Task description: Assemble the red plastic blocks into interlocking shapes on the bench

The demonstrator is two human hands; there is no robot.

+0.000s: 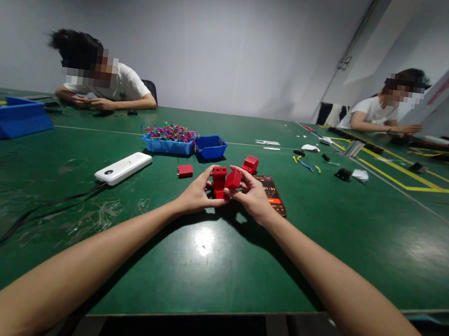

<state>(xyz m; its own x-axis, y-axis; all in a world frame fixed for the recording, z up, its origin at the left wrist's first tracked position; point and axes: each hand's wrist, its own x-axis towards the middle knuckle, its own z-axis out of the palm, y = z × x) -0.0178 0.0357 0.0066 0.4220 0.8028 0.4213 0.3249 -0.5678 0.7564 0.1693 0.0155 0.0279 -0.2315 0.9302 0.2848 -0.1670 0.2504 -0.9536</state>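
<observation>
Both my arms reach out over a green table (203, 264). My left hand (196, 193) grips a red plastic block (218, 180) with its fingers closed round it. My right hand (253, 195) pinches a second red block (233, 179) held right against the first. Two more red blocks lie on the table: one (185, 170) to the left of my hands, one (250, 164) just behind them. A phone (274, 194) with a lit timer screen lies under and beside my right hand.
A white power bank (123, 167) with a dark cable lies to the left. Behind stand a blue tray of coloured wires (169, 139), a small blue bin (211, 146) and a large blue bin (8, 116). Two other people work at the far side, left and right.
</observation>
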